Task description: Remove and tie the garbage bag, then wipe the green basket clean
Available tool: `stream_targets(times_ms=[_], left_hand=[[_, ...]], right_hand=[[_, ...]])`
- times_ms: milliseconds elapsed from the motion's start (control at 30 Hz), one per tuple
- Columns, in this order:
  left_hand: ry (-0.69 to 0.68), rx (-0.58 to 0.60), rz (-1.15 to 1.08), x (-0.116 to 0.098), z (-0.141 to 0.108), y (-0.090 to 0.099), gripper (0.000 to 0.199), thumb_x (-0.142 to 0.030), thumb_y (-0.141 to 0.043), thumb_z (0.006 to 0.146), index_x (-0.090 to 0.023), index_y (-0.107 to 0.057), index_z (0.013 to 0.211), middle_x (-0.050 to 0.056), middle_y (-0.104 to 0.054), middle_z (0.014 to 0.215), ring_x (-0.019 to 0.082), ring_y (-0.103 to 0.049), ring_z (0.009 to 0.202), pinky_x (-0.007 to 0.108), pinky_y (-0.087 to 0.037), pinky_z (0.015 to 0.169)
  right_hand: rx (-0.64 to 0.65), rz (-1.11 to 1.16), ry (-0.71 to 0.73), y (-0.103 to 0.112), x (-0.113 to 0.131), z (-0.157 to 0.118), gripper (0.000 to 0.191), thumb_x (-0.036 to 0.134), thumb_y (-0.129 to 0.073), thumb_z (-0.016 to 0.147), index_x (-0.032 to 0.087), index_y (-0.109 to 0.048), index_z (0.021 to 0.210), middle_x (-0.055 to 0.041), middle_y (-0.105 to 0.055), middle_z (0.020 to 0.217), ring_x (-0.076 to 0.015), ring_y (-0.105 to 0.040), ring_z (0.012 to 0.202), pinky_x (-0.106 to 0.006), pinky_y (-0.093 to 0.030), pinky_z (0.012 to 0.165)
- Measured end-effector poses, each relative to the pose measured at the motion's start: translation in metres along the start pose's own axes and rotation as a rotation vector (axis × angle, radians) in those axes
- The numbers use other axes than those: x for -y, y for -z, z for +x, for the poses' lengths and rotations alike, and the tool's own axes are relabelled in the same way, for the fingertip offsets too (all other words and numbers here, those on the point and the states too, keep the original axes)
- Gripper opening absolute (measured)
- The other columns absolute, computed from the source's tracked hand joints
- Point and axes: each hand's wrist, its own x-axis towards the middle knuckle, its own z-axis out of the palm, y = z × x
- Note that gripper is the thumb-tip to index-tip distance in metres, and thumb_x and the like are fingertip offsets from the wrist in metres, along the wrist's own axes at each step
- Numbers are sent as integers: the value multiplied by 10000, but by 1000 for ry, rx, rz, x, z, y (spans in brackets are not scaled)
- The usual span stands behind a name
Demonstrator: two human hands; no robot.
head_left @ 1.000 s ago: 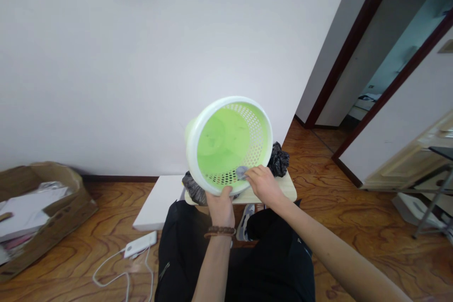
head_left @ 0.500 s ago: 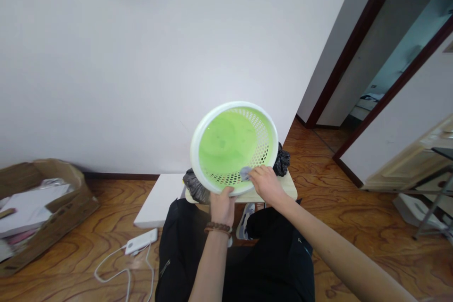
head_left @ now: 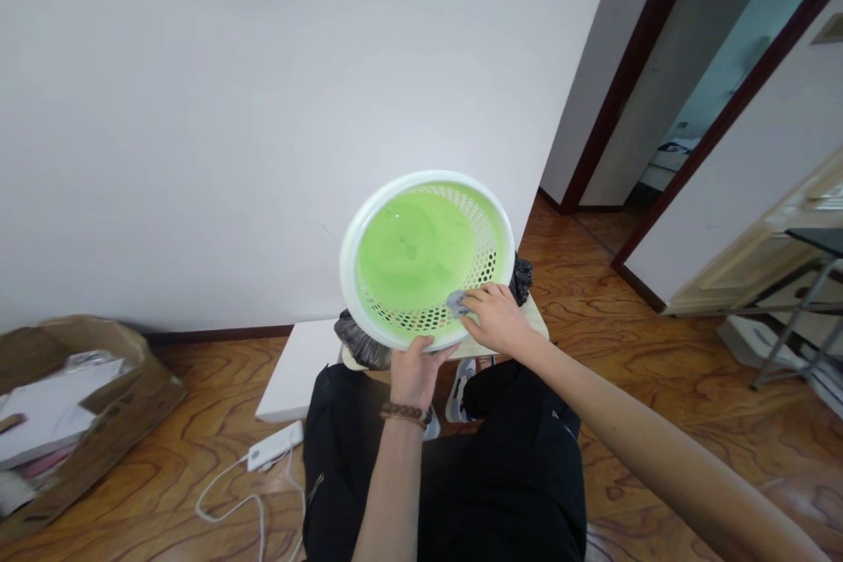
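Observation:
A round green plastic basket point(head_left: 414, 237) with a white rim and a perforated side is tilted toward me above a small stool point(head_left: 536, 318). My left hand point(head_left: 414, 373) grips its near rim, thumb on top and fingers underneath. Pinched in my right hand point(head_left: 497, 316) is a small grey cloth point(head_left: 457, 302), which rests against the holed inner wall at the near right. Black plastic bags stick out beside the basket, one at the left point(head_left: 362, 341) and one at the right point(head_left: 522, 279).
A cardboard box point(head_left: 151, 395) with papers stands on the floor at left. Nearer are a white flat box point(head_left: 296, 373) and a white power strip point(head_left: 275, 446) with its cord. A white wall point(head_left: 263, 123) rises ahead; a doorway lies at right, with a metal-legged stool point(head_left: 800, 316) nearby.
The basket has shifted slightly left and up in view, with both hands staying on it. My right hand with the cloth has moved slightly up along the perforated wall.

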Motion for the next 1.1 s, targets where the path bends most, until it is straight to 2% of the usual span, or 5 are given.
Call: stream_targets(times_ms=[333,600,700,867,1100], left_hand=[[34,-27,5,4,3,9,656,2,-565,659,-304,-456,1229,66,-516,1270,282,-527,1108,564,-433,886],[-94,-59,34,-1,-6,-11,658,-5,-559,649,-323,-469,1218,39,-554,1224,257,-504,1130,521,-458,868],[-130,-69,42,-1,-6,-13,623,-16,-570,641,-298,-503,1192,46,-571,1199,253,-528,1096,488,-470,862],[-163,-69,60,-3,-3,-8,601,-40,-612,621,-245,-525,1180,78,-585,1169,258,-542,1071,451,-475,861],[-194,-148,60,-3,-2,-8,662,-36,-570,650,-336,-463,1230,47,-544,1235,269,-507,1123,545,-459,842]], right_hand=[[76,177,122,-28,15,-1,263,162,-419,879,162,-624,1044,-73,-613,970,-181,-479,927,-312,-328,855],[-74,-125,-10,-3,0,7,236,150,-401,886,146,-588,1031,-120,-572,971,-242,-444,966,-371,-336,857],[-50,-30,-30,-6,18,7,249,132,-395,879,150,-591,1032,-106,-565,951,-221,-460,917,-339,-365,821],[-5,186,135,-15,47,0,280,161,-377,896,172,-569,1101,-68,-553,947,-173,-474,886,-277,-387,793],[-102,1,15,-2,-6,0,281,120,-413,866,167,-601,1070,-106,-549,1018,-231,-420,992,-362,-348,858]])
